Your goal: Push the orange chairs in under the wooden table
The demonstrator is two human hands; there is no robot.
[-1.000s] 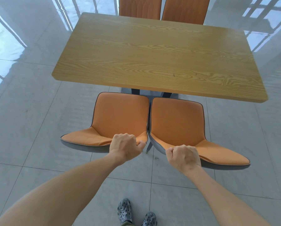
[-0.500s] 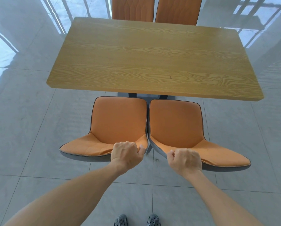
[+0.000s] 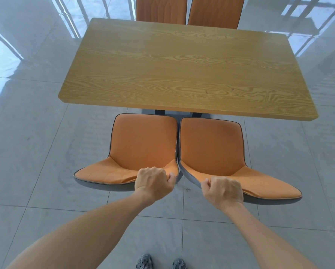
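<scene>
Glossy grey floor tiles (image 3: 32,144) surround the table (image 3: 182,74); just short of its near edge, left hand (image 3: 153,183) and right hand (image 3: 223,191) clench two chair backs (image 3: 112,174), best pushed evenly, straight forward.

Glossy grey tiled floor (image 3: 36,152), patterned shoes (image 3: 144,261)

Dining rm: wooden table (image 3: 182,70), orange chairs (image 3: 143,144), tiled floor (image 3: 36,152)
</scene>
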